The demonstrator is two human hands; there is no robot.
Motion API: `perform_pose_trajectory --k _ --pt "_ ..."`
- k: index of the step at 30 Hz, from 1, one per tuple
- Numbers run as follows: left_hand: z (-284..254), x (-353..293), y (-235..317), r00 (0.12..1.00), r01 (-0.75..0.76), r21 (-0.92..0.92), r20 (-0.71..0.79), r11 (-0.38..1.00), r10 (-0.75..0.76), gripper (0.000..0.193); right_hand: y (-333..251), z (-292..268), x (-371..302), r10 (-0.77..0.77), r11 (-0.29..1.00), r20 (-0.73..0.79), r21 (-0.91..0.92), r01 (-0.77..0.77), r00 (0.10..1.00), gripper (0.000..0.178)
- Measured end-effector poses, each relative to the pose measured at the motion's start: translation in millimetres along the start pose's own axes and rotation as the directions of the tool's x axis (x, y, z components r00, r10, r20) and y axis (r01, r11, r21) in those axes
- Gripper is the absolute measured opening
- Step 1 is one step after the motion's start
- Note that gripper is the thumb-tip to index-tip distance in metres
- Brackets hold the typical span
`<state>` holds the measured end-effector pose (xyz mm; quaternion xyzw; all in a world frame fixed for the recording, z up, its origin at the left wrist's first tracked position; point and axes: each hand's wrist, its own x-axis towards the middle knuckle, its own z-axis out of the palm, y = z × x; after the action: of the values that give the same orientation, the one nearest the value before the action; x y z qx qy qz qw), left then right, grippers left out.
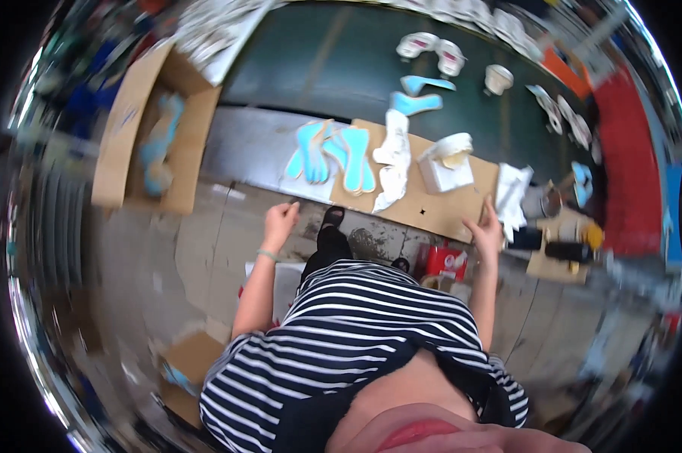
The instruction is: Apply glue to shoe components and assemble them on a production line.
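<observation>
Blue insoles (357, 160) lie in two piles on the table (239, 147), near the left hand (281, 223), whose fingers are curled together. The right hand (488, 232) has its fingers apart, near the brown cardboard sheet (450, 215).

Carton (120, 151) left of insole piles (356, 162); small box (448, 177) right of them on cardboard sheet (450, 216); belt (364, 64) behind.

Left hand (282, 220), its palm out of sight
</observation>
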<state>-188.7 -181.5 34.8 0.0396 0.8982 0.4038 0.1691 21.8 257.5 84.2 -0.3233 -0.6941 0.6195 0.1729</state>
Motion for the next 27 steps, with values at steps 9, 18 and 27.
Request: perform_pose_trajectory --k 9,18,27 --pt "-53.2 158.7 -25.6 0.958 -0.216 -0.309 0.115 0.926 0.261 0.021 44.8 103.7 65.2 -0.06 0.993 -0.396 -0.12 0.012 0.916 0.092" --pt "-64.7 212.8 -2.5 0.942 -0.243 -0.291 0.157 0.925 0.297 0.025 21.1 103.2 62.4 0.04 0.995 -0.315 -0.071 -0.066 0.948 0.094" --pt "-42.2 196.4 -6.7 0.982 -0.156 -0.51 0.008 0.846 0.186 0.022 17.9 74.4 62.9 0.045 0.977 -0.202 -0.194 -0.085 0.978 0.096"
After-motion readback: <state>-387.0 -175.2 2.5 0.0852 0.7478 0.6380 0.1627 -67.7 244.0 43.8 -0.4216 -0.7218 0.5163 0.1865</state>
